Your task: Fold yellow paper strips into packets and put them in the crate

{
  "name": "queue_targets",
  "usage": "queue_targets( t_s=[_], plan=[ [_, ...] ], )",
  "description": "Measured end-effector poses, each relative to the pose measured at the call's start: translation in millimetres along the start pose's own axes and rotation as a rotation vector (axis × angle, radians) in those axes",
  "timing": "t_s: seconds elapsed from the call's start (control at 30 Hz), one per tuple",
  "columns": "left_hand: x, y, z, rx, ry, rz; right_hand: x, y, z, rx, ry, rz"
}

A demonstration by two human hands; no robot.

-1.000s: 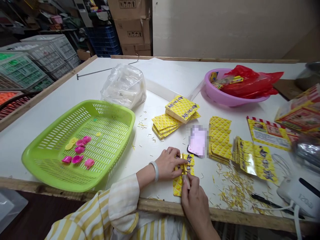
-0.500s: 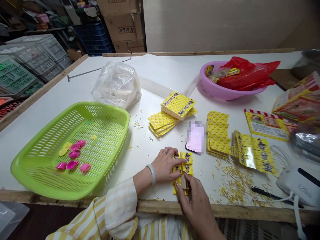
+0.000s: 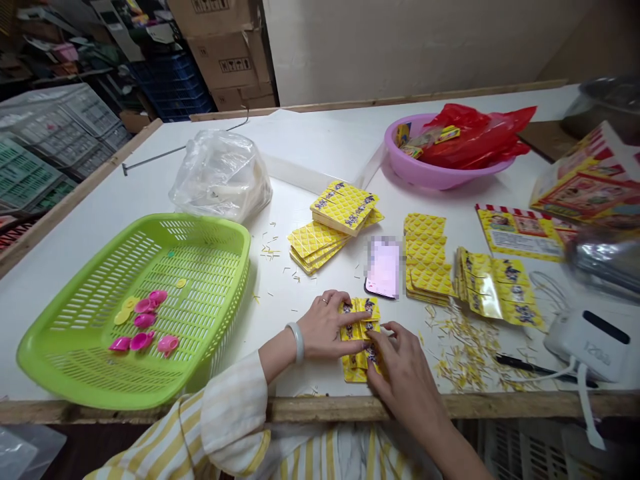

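A yellow printed card (image 3: 354, 362) with small cartoon figures and folded flaps lies flat near the table's front edge. My left hand (image 3: 325, 325), with a ring and a pale bangle, rests on its upper part, fingers stretched and apart across the flaps. At the card's lower right, my right hand (image 3: 403, 363) has bent fingers and thumb closed about a flap, which they partly cover. Beyond my hands, a phone (image 3: 384, 270) with a blurred screen lies between two stacks of yellow cards, the left stack (image 3: 345, 207) and the right stack (image 3: 427, 257).
A green basket (image 3: 240, 267) holding small pink and yellow toy pieces stands at left, a clear plastic bag (image 3: 220, 173) behind it. Paper scraps (image 3: 467, 350), folded cards (image 3: 493, 287), a pen (image 3: 530, 367) and a white device (image 3: 595, 343) lie at right. A purple basin (image 3: 435, 175) stands farther back.
The card's lower-right flap, raised with its grey underside showing, now lies folded down under my right fingers. My left hand keeps its place on the card. The whole view has shifted slightly.
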State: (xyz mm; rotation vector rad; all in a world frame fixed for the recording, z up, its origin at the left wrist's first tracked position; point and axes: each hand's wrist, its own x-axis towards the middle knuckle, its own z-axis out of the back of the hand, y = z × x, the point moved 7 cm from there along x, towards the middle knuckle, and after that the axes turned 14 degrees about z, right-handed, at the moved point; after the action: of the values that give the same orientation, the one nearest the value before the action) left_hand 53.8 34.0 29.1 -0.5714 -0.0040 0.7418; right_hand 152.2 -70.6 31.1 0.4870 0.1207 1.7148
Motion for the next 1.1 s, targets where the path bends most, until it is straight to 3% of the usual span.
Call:
queue_targets(
  t_s=[0.13,0.23,0.37,0.53,0.7,1.1],
  plan=[
    [-2,-3,0,0.035,0.022,-0.02,7,-3,1,0.001,0.051,0.119],
    [-11,-3,-4,0.0,-0.089,0.027,6,-4,4,-0.066,0.016,0.168],
    [-28,-9,-17,0.083,-0.217,-0.071,8,8,5,-0.19,-0.021,0.318],
    [-31,-10,-20,0.19,-0.246,-0.139,21,7,1,-0.021,0.067,0.467],
    [-24,-10,-20,0.224,-0.229,-0.124,30,-7,-2,0.166,0.143,0.464],
    [-34,-14,-28,0.275,-0.324,-0.157,24,-8,-5,0.258,0.063,0.41]
  ],
)
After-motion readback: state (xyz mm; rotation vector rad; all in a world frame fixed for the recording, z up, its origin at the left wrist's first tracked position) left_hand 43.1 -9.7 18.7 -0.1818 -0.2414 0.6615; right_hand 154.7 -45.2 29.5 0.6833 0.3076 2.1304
